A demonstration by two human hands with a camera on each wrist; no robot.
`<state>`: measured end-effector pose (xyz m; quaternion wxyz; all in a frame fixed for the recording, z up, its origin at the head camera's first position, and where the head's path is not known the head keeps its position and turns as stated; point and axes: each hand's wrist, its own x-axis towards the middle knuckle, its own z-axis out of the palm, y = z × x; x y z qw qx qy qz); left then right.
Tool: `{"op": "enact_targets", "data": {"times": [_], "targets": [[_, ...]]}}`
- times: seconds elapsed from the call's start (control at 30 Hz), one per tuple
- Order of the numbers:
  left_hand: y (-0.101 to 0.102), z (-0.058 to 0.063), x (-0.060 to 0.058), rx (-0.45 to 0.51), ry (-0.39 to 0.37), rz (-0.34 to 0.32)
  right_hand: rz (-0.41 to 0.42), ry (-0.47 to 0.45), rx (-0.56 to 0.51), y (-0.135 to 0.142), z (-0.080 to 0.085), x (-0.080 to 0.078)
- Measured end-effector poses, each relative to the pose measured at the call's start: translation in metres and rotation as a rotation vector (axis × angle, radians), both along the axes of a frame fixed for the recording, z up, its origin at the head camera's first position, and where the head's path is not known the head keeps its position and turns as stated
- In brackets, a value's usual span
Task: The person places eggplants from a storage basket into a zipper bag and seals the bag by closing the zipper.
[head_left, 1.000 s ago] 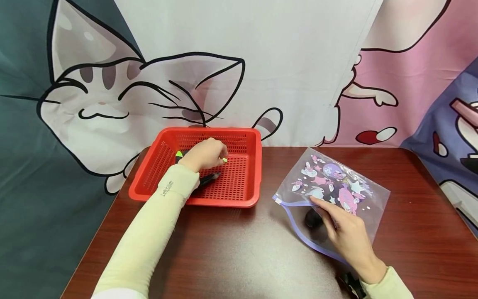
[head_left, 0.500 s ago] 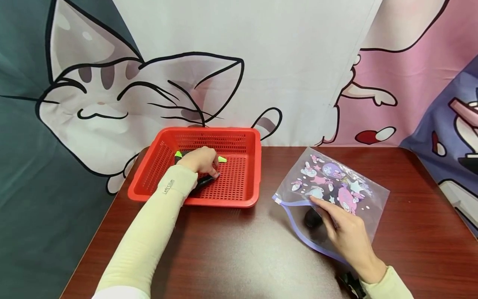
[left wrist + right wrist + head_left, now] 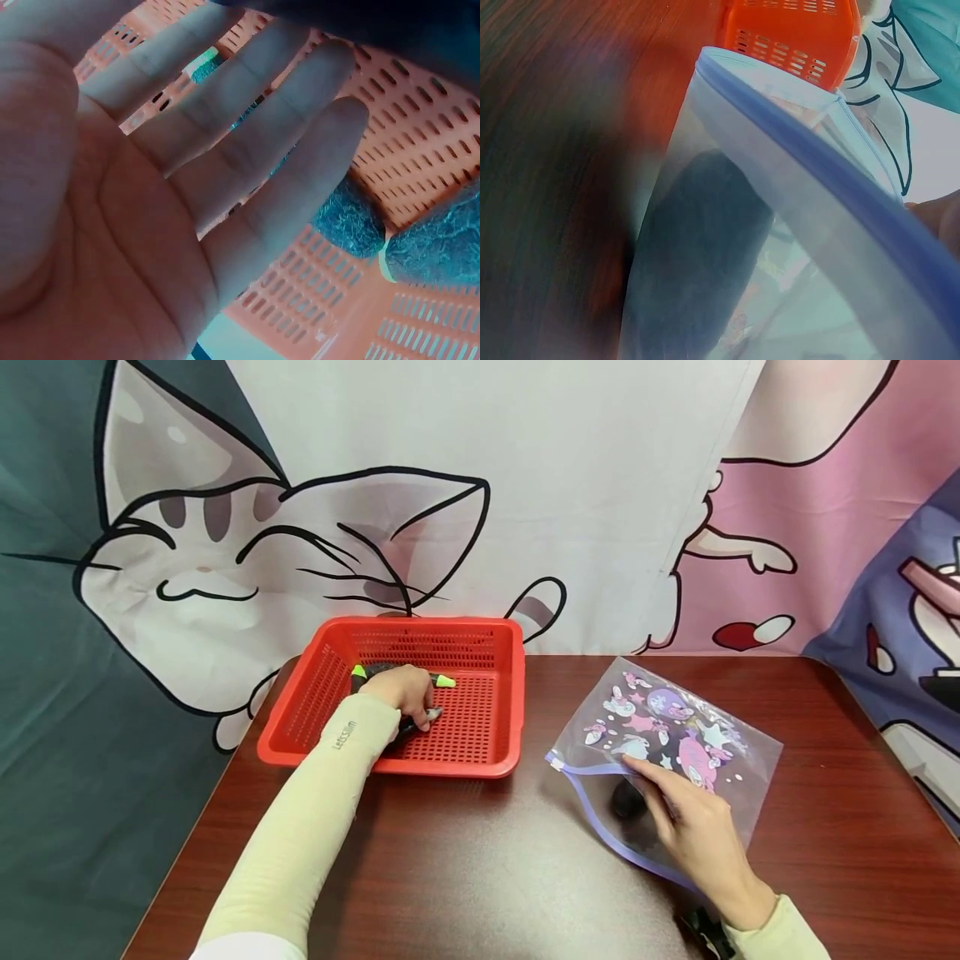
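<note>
My left hand point(image 3: 407, 689) reaches down into a red basket point(image 3: 483, 770), its fingers bent over a black elongated object point(image 3: 406, 727) with a greyish tip. In the left wrist view this hand point(image 3: 142, 202) has its thumb and fingers reaching to a dark shape point(image 3: 375, 34) at the top, which hides some fingertips. My right hand point(image 3: 693, 822) pinches the upper side of a clear slider zip bag point(image 3: 600, 714) with purple edging and cartoon prints. Its mouth gapes toward me. A black rounded object point(image 3: 628, 799) lies inside, looking long in the right wrist view.
Beyond my left hand, a dark textured item with lime-green ends point(image 3: 446, 681) lies in the basket. Another lime-green end point(image 3: 358, 672) shows at the basket's left. Both basket and bag rest on a brown wooden table point(image 3: 465, 868). A cartoon-printed cloth point(image 3: 600, 510) hangs behind.
My left hand has moved from over the lime-ended item toward me and down, onto the black object with the greyish tip. The right hand and the bag have stayed put.
</note>
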<state>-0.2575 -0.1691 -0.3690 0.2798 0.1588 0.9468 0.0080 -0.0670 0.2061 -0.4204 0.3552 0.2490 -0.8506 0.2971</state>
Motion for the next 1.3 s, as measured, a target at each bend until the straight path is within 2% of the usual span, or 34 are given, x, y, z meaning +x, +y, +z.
{"op": "enact_targets", "data": {"times": [0.13, 0.37, 0.7, 0.8, 1.07, 1.3], "targets": [[0.002, -0.001, 0.0, 0.006, 0.001, -0.001, -0.001, 0.004, 0.002, 0.0, 0.0, 0.0], [0.003, -0.002, 0.001, 0.023, -0.018, 0.039, 0.012, 0.0, -0.009, 0.0, 0.001, -0.001], [0.006, -0.001, 0.001, 0.025, -0.015, 0.023, -0.006, -0.008, 0.002, 0.0, 0.001, 0.0], [0.007, -0.001, 0.001, 0.023, -0.011, -0.005, -0.003, -0.008, 0.0, 0.0, 0.0, 0.0], [0.011, 0.006, 0.002, 0.039, -0.014, 0.021, -0.008, -0.002, 0.014, 0.0, 0.0, -0.001], [0.014, 0.01, 0.003, 0.035, 0.001, 0.008, -0.004, -0.002, 0.012, 0.0, 0.001, 0.0]]}}
